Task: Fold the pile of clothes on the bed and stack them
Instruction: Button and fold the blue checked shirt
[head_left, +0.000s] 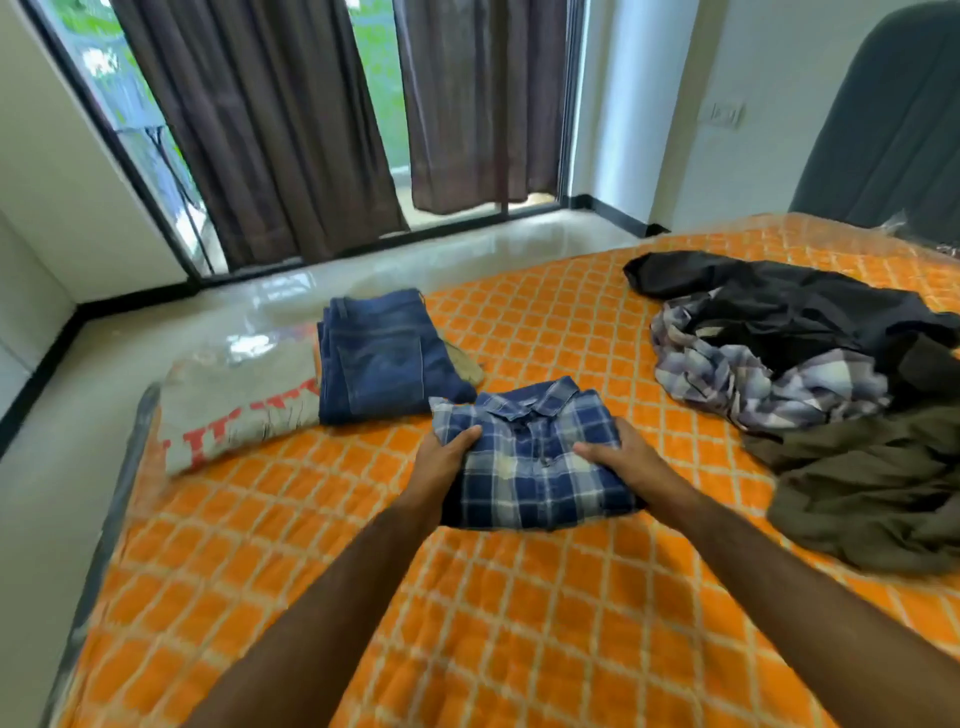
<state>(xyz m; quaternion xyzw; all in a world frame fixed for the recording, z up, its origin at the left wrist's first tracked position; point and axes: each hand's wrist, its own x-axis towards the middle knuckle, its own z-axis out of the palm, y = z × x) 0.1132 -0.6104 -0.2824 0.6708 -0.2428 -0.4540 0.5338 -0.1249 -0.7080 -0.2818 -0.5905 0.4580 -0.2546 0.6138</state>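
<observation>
Now both hands hold the folded blue plaid shirt (530, 457) from its two sides: the left hand (447, 454) has its thumb curled over the shirt's left edge with the rest of the fingers tucked beneath, and the right hand (610, 451) grips the right edge the same way, thumb on top. The shirt sits in the middle of the bed (363, 613), collar pointing away from the person toward the far edge, its long axis running from the person outward. The relation that matters is where the stack lies from here: the folded blue jeans (384, 358) are just beyond and to the left of the shirt, almost touching its far-left corner, with a folded grey T-shirt (239, 405) beside them at the bed's left edge. So the left hand is the nearer one to that stack, and the move looks like a short carry forward and leftward, kept level so the fold holds. The unfolded heap, a black garment (769, 296), a pale checked shirt (753, 379) and an olive garment (872, 493), lies well apart toward the right edge, nearer the right hand.
</observation>
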